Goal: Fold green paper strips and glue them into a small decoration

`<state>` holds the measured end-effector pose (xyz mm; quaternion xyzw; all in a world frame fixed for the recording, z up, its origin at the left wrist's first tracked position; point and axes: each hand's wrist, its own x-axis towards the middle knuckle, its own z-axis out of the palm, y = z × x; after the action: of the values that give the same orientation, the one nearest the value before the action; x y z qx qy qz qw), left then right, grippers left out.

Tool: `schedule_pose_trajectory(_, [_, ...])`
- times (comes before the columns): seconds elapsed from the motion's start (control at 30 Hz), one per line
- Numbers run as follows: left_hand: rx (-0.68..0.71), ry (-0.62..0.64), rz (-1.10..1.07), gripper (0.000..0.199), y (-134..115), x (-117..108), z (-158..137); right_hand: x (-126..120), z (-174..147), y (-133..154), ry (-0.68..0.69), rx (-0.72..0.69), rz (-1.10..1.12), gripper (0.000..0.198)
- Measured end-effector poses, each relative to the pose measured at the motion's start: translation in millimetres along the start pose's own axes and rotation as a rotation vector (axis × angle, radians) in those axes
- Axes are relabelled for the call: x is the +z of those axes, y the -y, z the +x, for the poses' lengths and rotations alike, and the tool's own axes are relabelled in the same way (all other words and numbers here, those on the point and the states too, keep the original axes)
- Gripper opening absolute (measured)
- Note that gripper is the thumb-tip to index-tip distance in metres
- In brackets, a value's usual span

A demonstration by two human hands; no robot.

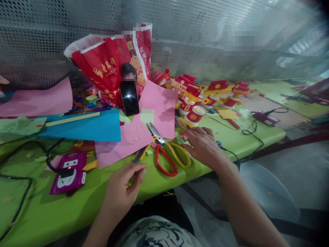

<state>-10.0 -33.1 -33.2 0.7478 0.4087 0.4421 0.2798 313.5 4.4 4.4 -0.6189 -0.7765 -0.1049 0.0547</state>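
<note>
My left hand [124, 181] is over the table's front edge, its thumb and forefinger drawn together in a loose pinch; whatever lies between the tips is too small to tell. Just beyond it is a cutter knife [140, 154] with a yellow and dark body. My right hand [203, 145] is bent over a small piece of green fringed paper [179, 139], fingertips on it. Between both hands lie scissors [160, 140] with one red and one yellow handle, blades parted and pointing away. Under the blades is a pink paper sheet [115, 147].
A purple power strip [69, 171] with a black cable is at left, by a blue sheet [84, 127]. A phone [129, 97] leans against a red bag [102, 68]. Several red paper cups [195, 116] with decorations stand behind my right hand. A stool [267, 188] is at right.
</note>
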Motion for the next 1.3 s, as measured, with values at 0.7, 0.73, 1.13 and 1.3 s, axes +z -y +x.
schedule_pose_trajectory(0.7, [0.031,-0.016,-0.006,0.013,1,0,-1,4,9,-6,-0.072,-0.083,0.017,0.017])
schedule_pose_trajectory(0.73, [0.026,-0.017,-0.011,0.013,2,1,-1,4,8,-5,-0.084,-0.071,-0.01,0.018])
schedule_pose_trajectory(1.13, [-0.129,-0.075,-0.012,0.022,2,6,-1,-11,0,62,-0.307,-0.264,0.3,0.023])
schedule_pose_trajectory(1.3, [-0.099,-0.152,0.005,0.052,-1,6,-2,-4,5,91,-0.329,-0.267,0.281,0.023])
